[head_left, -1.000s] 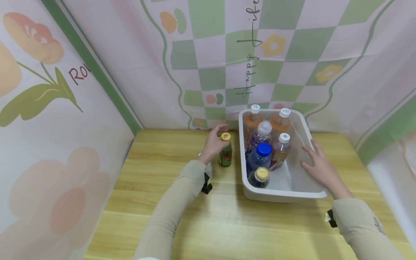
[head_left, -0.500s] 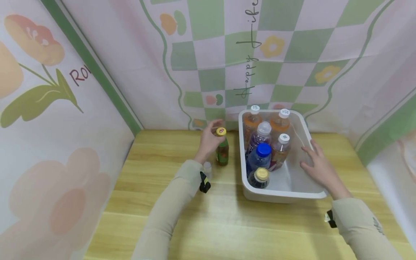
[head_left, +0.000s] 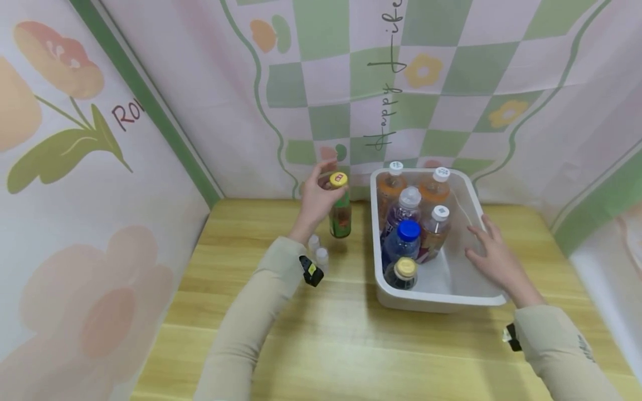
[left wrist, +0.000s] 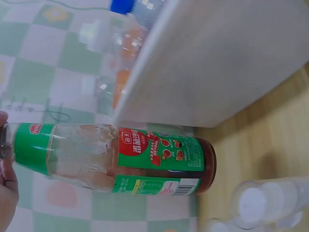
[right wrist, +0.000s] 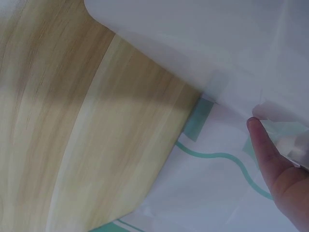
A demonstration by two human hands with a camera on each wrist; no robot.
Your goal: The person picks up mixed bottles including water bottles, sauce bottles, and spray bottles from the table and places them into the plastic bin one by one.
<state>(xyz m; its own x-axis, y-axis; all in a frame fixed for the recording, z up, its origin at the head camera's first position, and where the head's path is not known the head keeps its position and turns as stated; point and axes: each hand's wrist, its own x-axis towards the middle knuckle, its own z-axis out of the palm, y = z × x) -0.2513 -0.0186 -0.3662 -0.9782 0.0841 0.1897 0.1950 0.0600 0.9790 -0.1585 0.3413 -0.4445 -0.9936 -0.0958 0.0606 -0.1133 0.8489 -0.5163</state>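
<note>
My left hand pinches a glass ketchup bottle at the neck, just below its yellow cap. The bottle hangs upright to the left of the white bin. Its green and red label shows in the left wrist view, with dark red sauce low inside. My right hand rests over the bin's right rim with relaxed, spread fingers. One finger lies along the outer wall in the right wrist view. Several bottles fill the bin's left side, among them a blue-capped bottle and a yellow-capped dark bottle.
Two small clear containers with white caps stand by my left wrist, the nearer container close to the sleeve. The wooden table ends at a patterned curtain behind. More orange drink bottles stand at the bin's back.
My left hand has raised the ketchup bottle off the table and shifted it slightly left and back. The small white-capped containers have come into view. The right hand stays put.
</note>
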